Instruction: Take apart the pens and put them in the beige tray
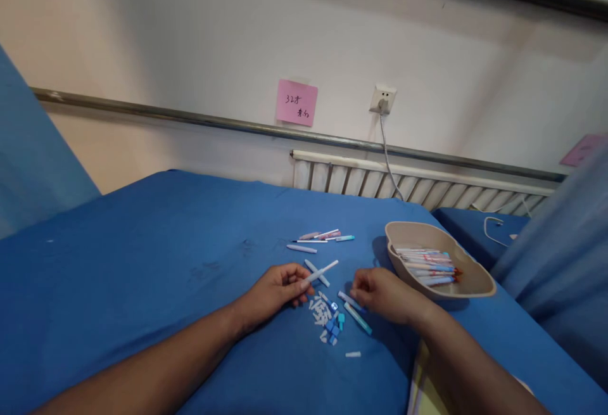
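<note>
My left hand pinches a pale pen barrel between thumb and fingers, its far end pointing up to the right. Another light pen barrel lies behind it on the blue cloth. My right hand is curled closed; what its fingertips hold, if anything, I cannot make out. Beside it lie a pale pen piece and a teal pen piece. Between the hands is a pile of small white pieces mixed with blue pieces. One white piece lies apart, closer to me.
A beige basin with several pens stands at the right. Farther back lie a lilac pen piece, thin refills and a teal-ended pen. A radiator runs along the wall; curtains hang at both sides.
</note>
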The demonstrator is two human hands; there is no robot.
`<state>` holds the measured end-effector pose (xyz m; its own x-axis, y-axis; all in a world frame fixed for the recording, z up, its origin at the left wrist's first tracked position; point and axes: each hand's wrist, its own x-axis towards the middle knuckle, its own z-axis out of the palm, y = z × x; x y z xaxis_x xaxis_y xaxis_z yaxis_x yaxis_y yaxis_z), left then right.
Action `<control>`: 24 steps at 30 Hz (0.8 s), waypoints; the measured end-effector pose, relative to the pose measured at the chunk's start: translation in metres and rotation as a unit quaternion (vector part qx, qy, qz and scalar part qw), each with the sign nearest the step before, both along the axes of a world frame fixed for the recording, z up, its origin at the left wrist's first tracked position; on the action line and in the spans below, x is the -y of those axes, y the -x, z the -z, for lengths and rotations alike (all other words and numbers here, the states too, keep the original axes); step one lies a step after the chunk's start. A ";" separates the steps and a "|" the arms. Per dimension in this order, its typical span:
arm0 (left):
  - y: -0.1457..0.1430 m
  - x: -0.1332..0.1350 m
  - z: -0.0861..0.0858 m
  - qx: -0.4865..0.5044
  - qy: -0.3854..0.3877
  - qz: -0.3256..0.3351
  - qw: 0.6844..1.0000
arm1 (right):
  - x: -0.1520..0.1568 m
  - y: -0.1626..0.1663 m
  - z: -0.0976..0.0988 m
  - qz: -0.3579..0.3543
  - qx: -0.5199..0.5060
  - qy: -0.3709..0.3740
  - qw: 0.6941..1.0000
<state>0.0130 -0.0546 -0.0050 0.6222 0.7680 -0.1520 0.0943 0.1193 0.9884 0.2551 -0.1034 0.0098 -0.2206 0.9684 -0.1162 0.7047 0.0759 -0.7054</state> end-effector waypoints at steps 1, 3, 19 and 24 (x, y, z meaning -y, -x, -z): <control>0.000 -0.001 0.000 0.002 0.005 -0.004 1.000 | 0.005 0.000 -0.005 -0.029 0.071 -0.018 0.997; 0.001 -0.003 -0.001 0.003 0.010 -0.012 1.000 | 0.015 0.003 -0.014 -0.055 0.172 -0.030 0.983; -0.001 -0.003 -0.004 -0.006 -0.027 -0.080 0.996 | 0.009 0.013 0.001 -0.069 0.089 -0.095 0.989; 0.001 -0.006 -0.002 -0.002 -0.041 -0.095 0.995 | -0.008 0.005 0.008 -0.016 -0.232 -0.024 0.972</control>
